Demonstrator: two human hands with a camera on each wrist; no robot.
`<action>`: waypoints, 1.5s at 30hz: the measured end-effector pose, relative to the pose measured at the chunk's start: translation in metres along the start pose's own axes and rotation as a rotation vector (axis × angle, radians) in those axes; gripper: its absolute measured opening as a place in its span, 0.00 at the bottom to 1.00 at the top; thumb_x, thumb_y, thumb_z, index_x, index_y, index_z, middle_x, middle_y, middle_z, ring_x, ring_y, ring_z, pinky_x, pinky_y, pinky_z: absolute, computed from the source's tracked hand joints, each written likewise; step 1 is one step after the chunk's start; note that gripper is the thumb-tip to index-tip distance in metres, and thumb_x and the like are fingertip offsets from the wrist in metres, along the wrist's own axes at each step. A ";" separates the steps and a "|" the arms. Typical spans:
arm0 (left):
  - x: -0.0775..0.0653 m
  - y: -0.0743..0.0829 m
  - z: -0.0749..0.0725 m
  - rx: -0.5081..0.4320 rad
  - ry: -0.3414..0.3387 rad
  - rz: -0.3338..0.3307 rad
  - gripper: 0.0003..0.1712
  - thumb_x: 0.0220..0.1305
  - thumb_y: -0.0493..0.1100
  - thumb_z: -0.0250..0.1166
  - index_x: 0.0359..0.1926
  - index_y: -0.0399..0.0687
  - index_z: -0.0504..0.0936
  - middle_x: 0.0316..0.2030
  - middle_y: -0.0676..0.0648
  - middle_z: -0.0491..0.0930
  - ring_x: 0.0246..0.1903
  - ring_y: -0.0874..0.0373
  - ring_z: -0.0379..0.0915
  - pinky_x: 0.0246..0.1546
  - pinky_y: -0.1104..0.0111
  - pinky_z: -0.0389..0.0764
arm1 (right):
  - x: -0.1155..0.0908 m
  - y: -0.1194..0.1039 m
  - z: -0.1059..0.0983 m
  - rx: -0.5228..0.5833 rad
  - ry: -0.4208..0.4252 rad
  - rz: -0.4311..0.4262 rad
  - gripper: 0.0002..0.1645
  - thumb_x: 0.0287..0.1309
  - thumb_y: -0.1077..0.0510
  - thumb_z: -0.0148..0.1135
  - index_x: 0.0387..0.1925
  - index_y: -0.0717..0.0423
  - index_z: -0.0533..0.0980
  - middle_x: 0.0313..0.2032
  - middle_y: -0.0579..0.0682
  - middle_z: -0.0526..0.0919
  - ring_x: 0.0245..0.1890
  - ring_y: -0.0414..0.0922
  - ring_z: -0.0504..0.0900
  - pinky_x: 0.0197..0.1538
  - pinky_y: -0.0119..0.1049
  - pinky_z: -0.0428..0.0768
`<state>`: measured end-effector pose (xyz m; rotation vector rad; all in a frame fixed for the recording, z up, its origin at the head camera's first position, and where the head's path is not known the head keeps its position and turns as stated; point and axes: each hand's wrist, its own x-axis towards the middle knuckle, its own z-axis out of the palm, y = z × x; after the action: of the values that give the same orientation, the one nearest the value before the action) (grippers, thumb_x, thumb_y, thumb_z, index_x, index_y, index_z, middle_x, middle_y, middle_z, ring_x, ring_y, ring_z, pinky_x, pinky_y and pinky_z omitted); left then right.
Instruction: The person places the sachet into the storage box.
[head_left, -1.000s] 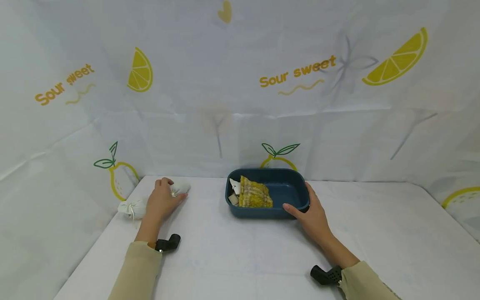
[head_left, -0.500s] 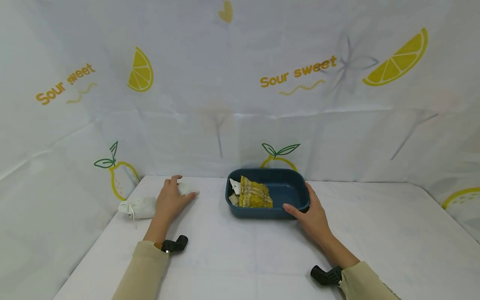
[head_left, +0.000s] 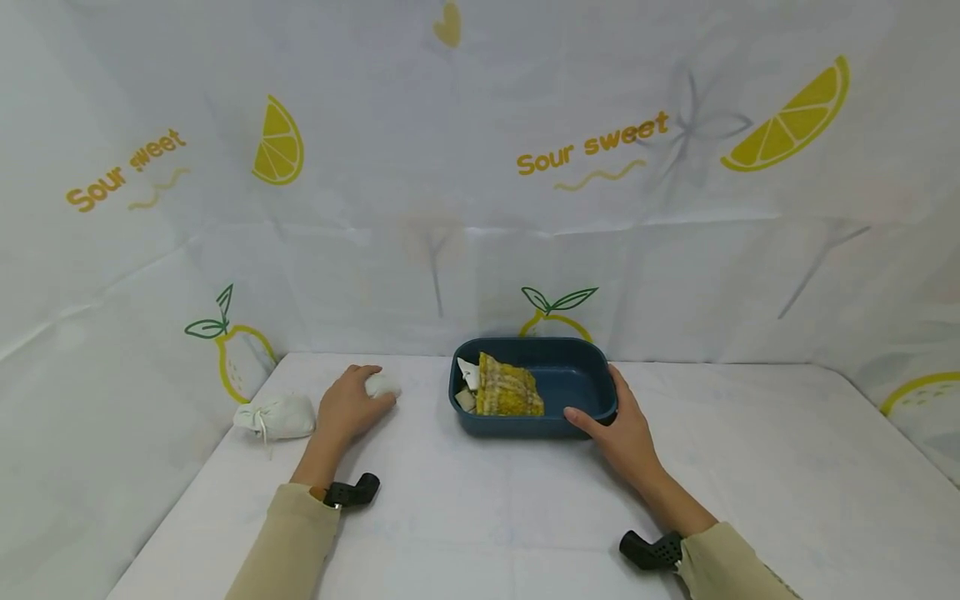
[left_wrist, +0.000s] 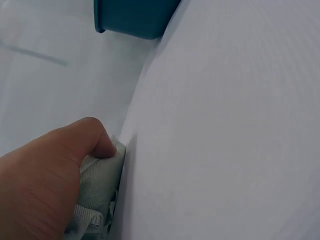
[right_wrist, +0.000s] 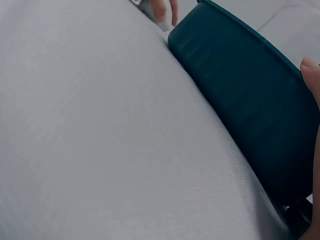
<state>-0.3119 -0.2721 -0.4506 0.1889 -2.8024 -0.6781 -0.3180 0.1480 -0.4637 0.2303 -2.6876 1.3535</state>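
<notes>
Head view: got the left hand [head_left: 351,406] curled round a soft pale cloth pouch [left_wrist: 102,181], twill-looking weave up close, well left of a smooth dark-teal tub [head_left: 510,427] with rounded corners. Got the right hand [head_left: 628,429] hooked on the tub's right end, thumb over the near rim. Inside, toward the left: nubby yellow plaid fabric [head_left: 510,388] plus some whitish bits [head_left: 466,401]. Farther left, another plump drawstring pouch [head_left: 281,418] on the white tablecloth [head_left: 450,508].

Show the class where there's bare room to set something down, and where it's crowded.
Free: the tabletop in front of the blue tray; right of the right hand; most of the tray's right half. Crowded: the tray's left end, around the yellow packet, and the table's left rear, where the left hand grips a pale pouch near another pouch.
</notes>
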 end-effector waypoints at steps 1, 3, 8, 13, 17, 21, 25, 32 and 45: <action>0.000 0.002 0.002 0.016 0.010 0.004 0.34 0.59 0.57 0.66 0.64 0.47 0.78 0.59 0.38 0.78 0.55 0.39 0.78 0.52 0.46 0.79 | 0.000 0.000 0.000 0.000 0.001 0.000 0.65 0.59 0.34 0.66 0.82 0.50 0.39 0.81 0.59 0.46 0.80 0.62 0.48 0.76 0.67 0.54; 0.000 0.004 0.005 0.045 0.031 0.007 0.33 0.58 0.60 0.67 0.59 0.47 0.81 0.57 0.39 0.79 0.53 0.41 0.79 0.48 0.47 0.81 | 0.000 0.001 0.000 0.001 0.002 -0.002 0.65 0.59 0.34 0.66 0.82 0.49 0.39 0.81 0.59 0.46 0.80 0.62 0.48 0.76 0.68 0.54; -0.002 0.008 0.008 0.059 0.066 -0.002 0.37 0.53 0.68 0.72 0.53 0.45 0.83 0.55 0.41 0.83 0.52 0.43 0.81 0.47 0.50 0.82 | -0.001 0.001 -0.001 0.005 0.002 -0.008 0.64 0.59 0.35 0.67 0.82 0.50 0.39 0.81 0.60 0.47 0.80 0.63 0.48 0.75 0.68 0.54; -0.003 0.009 0.008 0.048 0.055 0.030 0.34 0.53 0.64 0.74 0.55 0.48 0.83 0.56 0.41 0.83 0.54 0.41 0.80 0.49 0.48 0.81 | -0.001 -0.001 0.000 0.014 0.005 -0.012 0.64 0.59 0.36 0.67 0.82 0.50 0.40 0.81 0.60 0.47 0.80 0.62 0.48 0.75 0.68 0.54; -0.003 0.007 0.009 0.061 0.052 0.068 0.36 0.55 0.64 0.73 0.60 0.51 0.83 0.59 0.40 0.81 0.56 0.40 0.77 0.53 0.46 0.80 | -0.002 -0.001 0.001 0.018 0.008 -0.016 0.64 0.59 0.36 0.68 0.82 0.50 0.40 0.81 0.60 0.47 0.80 0.63 0.49 0.75 0.68 0.54; -0.003 0.005 0.009 0.060 0.070 0.081 0.35 0.53 0.66 0.74 0.56 0.50 0.86 0.55 0.41 0.82 0.54 0.40 0.77 0.52 0.47 0.80 | -0.002 0.001 0.002 0.013 0.009 -0.017 0.64 0.59 0.36 0.68 0.82 0.50 0.40 0.81 0.60 0.47 0.80 0.63 0.49 0.75 0.68 0.54; -0.003 0.005 0.009 0.048 0.081 0.077 0.33 0.51 0.67 0.75 0.49 0.48 0.88 0.51 0.41 0.83 0.51 0.41 0.77 0.51 0.49 0.80 | -0.002 0.002 0.003 0.010 0.011 -0.023 0.64 0.59 0.37 0.68 0.82 0.50 0.41 0.80 0.60 0.48 0.80 0.63 0.49 0.75 0.68 0.54; -0.003 0.011 0.009 0.005 0.104 0.032 0.31 0.51 0.63 0.77 0.45 0.45 0.88 0.47 0.40 0.83 0.48 0.40 0.77 0.49 0.49 0.80 | -0.001 0.000 0.000 0.004 0.009 -0.018 0.64 0.59 0.36 0.68 0.82 0.51 0.40 0.80 0.61 0.47 0.80 0.63 0.49 0.75 0.68 0.54; -0.004 0.016 0.008 -0.043 0.130 -0.034 0.24 0.56 0.58 0.73 0.43 0.44 0.89 0.48 0.40 0.85 0.46 0.41 0.80 0.46 0.51 0.81 | -0.003 -0.004 -0.001 0.005 0.007 -0.011 0.64 0.59 0.36 0.68 0.82 0.51 0.41 0.80 0.62 0.48 0.80 0.64 0.49 0.75 0.69 0.54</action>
<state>-0.3108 -0.2536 -0.4509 0.2636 -2.6637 -0.7062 -0.3142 0.1466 -0.4606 0.2407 -2.6740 1.3553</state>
